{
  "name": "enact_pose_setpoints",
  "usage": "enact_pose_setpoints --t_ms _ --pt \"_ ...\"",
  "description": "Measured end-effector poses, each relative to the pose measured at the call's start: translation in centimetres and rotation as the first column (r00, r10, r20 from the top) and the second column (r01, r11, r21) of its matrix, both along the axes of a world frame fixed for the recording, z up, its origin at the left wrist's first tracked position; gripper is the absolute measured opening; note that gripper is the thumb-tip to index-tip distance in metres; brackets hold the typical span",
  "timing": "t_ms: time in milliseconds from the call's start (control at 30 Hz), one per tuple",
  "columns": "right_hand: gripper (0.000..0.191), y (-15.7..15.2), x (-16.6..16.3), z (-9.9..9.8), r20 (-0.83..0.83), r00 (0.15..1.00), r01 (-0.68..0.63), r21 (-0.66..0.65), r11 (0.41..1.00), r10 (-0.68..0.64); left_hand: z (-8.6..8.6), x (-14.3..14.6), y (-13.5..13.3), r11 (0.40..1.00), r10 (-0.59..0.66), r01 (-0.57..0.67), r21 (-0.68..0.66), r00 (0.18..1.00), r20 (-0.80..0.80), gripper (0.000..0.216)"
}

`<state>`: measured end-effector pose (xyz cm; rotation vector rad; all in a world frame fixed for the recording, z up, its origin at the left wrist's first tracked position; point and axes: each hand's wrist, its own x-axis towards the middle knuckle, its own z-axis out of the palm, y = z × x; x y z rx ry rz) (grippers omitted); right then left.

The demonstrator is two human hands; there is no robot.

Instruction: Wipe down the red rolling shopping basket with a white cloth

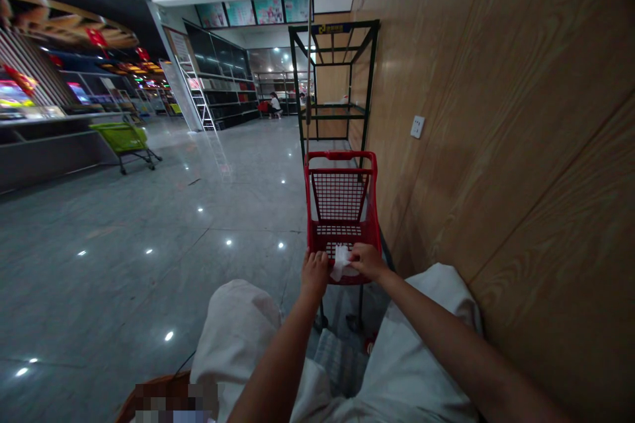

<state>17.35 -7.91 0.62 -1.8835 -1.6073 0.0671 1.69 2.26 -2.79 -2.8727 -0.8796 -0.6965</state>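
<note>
A red plastic shopping cart (374, 211) with a grid-patterned basket stands right in front of my knees. My left hand (315, 269) rests on the near left corner of its rim, fingers curled over the edge. At the same rim, further right, my right hand (366, 260) pinches a crumpled white wipe or cloth (340, 262). This white piece lies against the rim between both hands and hangs partly over it. Exactly how the right fingertips grip it is hard to see.
A wood-panelled wall (446, 165) with a socket (417, 127) runs close on my right. Behind the cart stands a dark green metal rack (371, 79). A green cart (119, 137), a ladder (201, 102) and a crouching person (274, 104) are further off. Striped fabric (340, 360) shows between my legs.
</note>
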Motion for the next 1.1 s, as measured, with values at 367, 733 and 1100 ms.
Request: enact_pose_setpoints --t_ms 367,733,1100 --pt "0.012 -1.8 -0.8 2.1 0.222 0.974 0.026 0.071 0.997 -0.042 0.1 -0.3 0.0 0.999 0.012 -0.012 0.035 1.0 -0.022 0.017" --pt "0.033 -0.3 -3.0 -0.9 0.428 0.903 0.177 -0.269 0.947 -0.047 -0.4 0.1 0.1 0.998 0.001 -0.001 0.057 1.0 -0.003 0.017" --pt "0.025 -1.0 0.0 -2.9 0.601 0.797 0.073 -0.186 0.98 0.054 0.2 -0.6 0.9 0.999 -0.006 0.007 0.053 1.0 -0.019 0.02"
